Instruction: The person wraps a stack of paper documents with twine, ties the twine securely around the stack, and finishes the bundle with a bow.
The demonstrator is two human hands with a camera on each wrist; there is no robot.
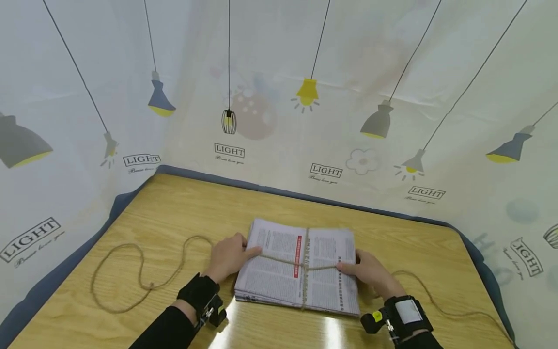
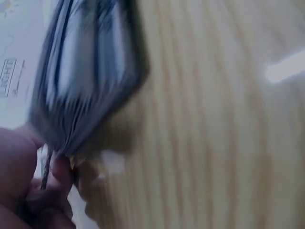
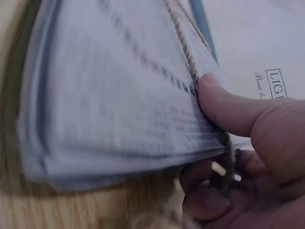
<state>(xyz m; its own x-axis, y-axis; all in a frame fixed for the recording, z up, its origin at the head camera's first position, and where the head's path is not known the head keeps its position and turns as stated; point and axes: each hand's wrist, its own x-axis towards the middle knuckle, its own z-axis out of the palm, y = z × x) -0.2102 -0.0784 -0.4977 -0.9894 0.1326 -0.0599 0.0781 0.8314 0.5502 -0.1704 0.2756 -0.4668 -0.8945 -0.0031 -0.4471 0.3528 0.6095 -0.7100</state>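
Observation:
A stack of folded newspapers [image 1: 274, 286] lies on the table with brown twine [image 1: 279, 260] crossing its top both ways. At the stack's left edge my left hand [image 1: 226, 257] grips the papers, thumb on top near the twine. My right hand [image 1: 372, 273] holds the opposite edge, its thumb pressing where the twine runs over. In the left wrist view the layered newspaper edges [image 2: 86, 62] are blurred, and a strand of twine [image 2: 46, 167] passes between the fingers. The right wrist view shows twine [image 3: 183, 40] going under the thumb and down past the edge. The stack's underside is hidden.
A long loose twine end [image 1: 139, 276] curls over the table left of the stack. Another twine tail [image 1: 436, 303] trails off to the right. Behind the wooden table [image 1: 196, 198] stands a pale curtain [image 1: 270, 160] printed with lamps.

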